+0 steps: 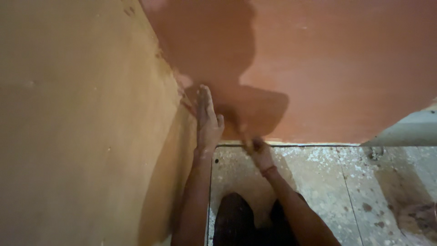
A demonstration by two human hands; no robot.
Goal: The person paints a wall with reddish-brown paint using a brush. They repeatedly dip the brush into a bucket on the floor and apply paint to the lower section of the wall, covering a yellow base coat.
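Reddish board (327, 68) stood ahead, meeting a tan panel (82, 127). I saw the left hand (208, 123) flat and open at their corner. The right hand (258, 152) gripped something blurred; I could not identify it.

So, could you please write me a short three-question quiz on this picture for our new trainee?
1. True or false: the left hand lies flat and open against the reddish board.
2. Which hand grips a small tool near the board's bottom edge: A left, B right?
3. Fill in: the floor is speckled with white ____.

Key: 1 true; 2 B; 3 flecks, perhaps paint or plaster.
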